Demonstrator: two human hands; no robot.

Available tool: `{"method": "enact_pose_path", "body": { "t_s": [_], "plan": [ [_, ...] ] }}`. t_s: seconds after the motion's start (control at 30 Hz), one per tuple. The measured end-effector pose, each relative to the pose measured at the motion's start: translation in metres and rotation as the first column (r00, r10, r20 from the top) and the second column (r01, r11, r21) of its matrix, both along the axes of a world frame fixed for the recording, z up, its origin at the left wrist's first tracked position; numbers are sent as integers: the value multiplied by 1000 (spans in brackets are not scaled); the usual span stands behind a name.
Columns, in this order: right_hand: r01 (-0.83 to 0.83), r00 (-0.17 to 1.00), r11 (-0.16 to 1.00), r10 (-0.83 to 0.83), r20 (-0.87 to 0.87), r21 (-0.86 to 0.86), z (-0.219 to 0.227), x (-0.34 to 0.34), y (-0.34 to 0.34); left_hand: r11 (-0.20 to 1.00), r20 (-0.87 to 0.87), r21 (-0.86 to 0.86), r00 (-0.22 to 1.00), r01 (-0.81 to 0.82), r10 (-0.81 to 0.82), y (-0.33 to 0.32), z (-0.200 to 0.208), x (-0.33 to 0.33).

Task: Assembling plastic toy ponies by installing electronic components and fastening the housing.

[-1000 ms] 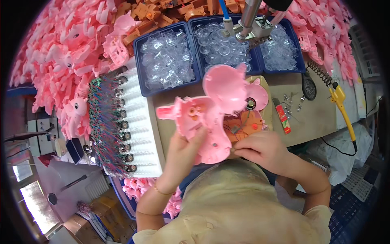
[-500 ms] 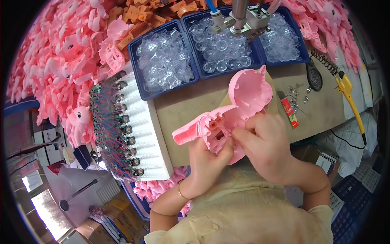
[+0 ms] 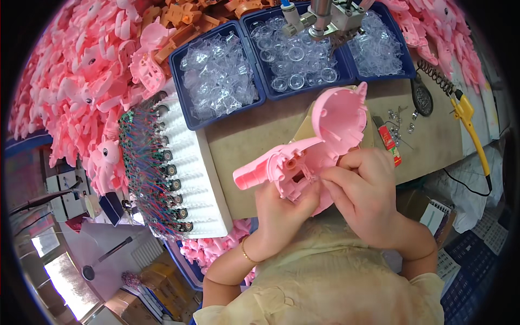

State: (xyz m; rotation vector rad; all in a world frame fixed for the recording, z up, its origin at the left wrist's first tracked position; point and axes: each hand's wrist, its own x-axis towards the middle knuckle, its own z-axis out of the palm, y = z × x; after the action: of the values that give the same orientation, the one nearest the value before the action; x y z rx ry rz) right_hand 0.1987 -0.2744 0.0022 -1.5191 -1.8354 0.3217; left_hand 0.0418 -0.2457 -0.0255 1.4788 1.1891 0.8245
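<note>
My left hand [image 3: 277, 218] is closed around the lower edge of a hollow pink plastic toy shell [image 3: 340, 120], its thumb close to the inner edge. The shell's open inside faces up, showing a rounded head part, ribs, posts and a square cut-out. Beside the shell's right edge, my right hand [image 3: 367, 197] is closed with thumb and forefinger pinched together. Whatever sits between those fingertips is too small to make out.
Blue bins [image 3: 260, 81] of clear plastic parts stand behind the shell, under a metal machine head [image 3: 322, 21]. Wired components fill a white foam tray [image 3: 203, 189] at left, beside heaped pink shells [image 3: 89, 70]. A yellow tool [image 3: 466, 114], red box [image 3: 387, 142] and small metal bits [image 3: 400, 122] lie right.
The shell has shifted slightly right and tilted a little. My right fingertips have drawn back to the right, away from the shell's inside. My left hand keeps its grip.
</note>
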Motion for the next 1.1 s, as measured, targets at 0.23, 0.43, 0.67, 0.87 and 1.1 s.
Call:
{"method": "enact_pose_path", "body": {
  "t_s": [0.23,0.43,0.67,0.87,1.1],
  "plan": [
    [-2,977,1000,2,212,-2,8,-4,-2,999,-54,-40,998,-12,10,0,1,5],
    [-27,991,999,22,131,35,1,-5,5,1000,-85,-25,996,1,-3,-2,0,2],
    [101,995,995,-101,4,17,-5,-10,4,999,-20,33,1000,9,-9,-2,1,3],
    [87,996,996,-87,30,19,-6,-9,3,995,42,92,999,-26,22,-2,-2,4],
    [67,998,998,-68,7,19,-6,-7,1,992,-46,127,999,-19,25,-3,-1,4]
  ]
}}
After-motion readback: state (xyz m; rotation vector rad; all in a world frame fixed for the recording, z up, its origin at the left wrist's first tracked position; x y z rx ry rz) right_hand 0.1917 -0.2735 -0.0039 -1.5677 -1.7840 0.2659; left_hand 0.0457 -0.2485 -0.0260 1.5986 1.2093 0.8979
